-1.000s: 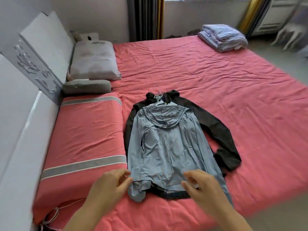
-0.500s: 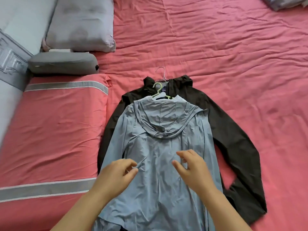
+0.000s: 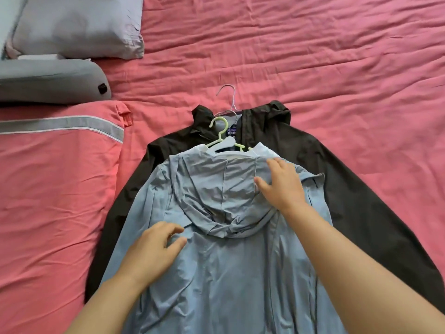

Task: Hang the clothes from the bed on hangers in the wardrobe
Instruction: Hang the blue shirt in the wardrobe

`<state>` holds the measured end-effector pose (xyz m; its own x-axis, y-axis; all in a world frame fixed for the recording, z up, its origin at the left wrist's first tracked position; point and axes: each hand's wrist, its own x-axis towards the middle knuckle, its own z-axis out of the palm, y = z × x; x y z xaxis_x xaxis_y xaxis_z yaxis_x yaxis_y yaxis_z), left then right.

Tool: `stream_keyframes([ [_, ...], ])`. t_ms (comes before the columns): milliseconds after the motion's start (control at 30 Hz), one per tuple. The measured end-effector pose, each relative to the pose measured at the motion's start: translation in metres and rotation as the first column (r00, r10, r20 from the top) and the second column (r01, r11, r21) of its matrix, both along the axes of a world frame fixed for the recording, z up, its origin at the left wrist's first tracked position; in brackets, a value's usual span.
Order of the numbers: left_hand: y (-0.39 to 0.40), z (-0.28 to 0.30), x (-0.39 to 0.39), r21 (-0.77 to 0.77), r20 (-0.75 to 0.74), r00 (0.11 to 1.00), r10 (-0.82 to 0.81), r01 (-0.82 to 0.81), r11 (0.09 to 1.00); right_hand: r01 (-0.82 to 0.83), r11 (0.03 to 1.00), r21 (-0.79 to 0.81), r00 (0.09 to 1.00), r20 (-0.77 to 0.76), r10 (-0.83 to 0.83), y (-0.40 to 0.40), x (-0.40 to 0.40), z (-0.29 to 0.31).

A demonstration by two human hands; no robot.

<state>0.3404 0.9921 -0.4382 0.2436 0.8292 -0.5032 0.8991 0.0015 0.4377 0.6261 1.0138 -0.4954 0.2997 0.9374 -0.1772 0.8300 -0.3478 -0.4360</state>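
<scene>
A light blue hooded jacket (image 3: 226, 256) lies flat on the red bed, on top of a black jacket (image 3: 349, 189) whose sleeves spread out on both sides. A pale green hanger (image 3: 222, 138) sticks out of the blue jacket's neck, and a thin wire hanger (image 3: 230, 100) sticks out of the black one's collar. My right hand (image 3: 281, 182) lies on the right side of the blue hood, fingers spread forward. My left hand (image 3: 156, 249) hovers over the jacket's left chest with loosely bent fingers, holding nothing.
The red bedsheet (image 3: 313, 56) stretches far and right. A folded red quilt with a grey stripe (image 3: 53, 177) lies at the left. A grey pillow (image 3: 77, 25) and a dark grey cushion (image 3: 50, 80) sit at the top left.
The view has closed in on the jackets. My right hand has gone forward from the jacket's middle up onto the hood. My left hand has stayed over the left chest.
</scene>
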Motion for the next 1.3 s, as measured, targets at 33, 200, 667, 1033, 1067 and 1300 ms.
stream_keyframes([
  [33, 0.002, -0.005, -0.001, -0.001, 0.002, 1.000, 0.003, -0.003, 1.000, -0.026, 1.000, -0.013, 0.998, 0.054, 0.027, 0.008, 0.003, -0.007],
  [200, 0.002, -0.018, -0.009, 0.018, 0.005, 1.000, 0.013, -0.014, 1.000, -0.043, 0.991, -0.127, 0.982, 0.175, 0.065, 0.028, 0.009, -0.035],
  [667, -0.031, 0.037, -0.053, 0.131, 0.037, 0.999, 0.018, -0.023, 0.991, 0.038, 0.982, 0.186, 0.982, 0.173, -0.071, 0.012, 0.000, 0.030],
  [1033, -0.068, 0.153, -0.106, 0.368, 0.197, 0.979, 0.045, -0.116, 0.922, -0.125, 0.989, 0.081, 0.983, -0.122, 0.135, -0.069, -0.068, 0.232],
  [1067, -0.077, 0.169, -0.117, 0.414, 0.214, 0.975, 0.054, -0.140, 0.899, -0.149, 0.983, 0.104, 0.979, -0.123, 0.161, -0.081, -0.081, 0.251],
  [1300, -0.150, 0.263, -0.203, 0.643, 0.254, 0.964, 0.079, -0.230, 0.731, -0.178, 0.897, 0.405, 0.963, -0.117, 0.244, -0.156, -0.192, 0.360],
])
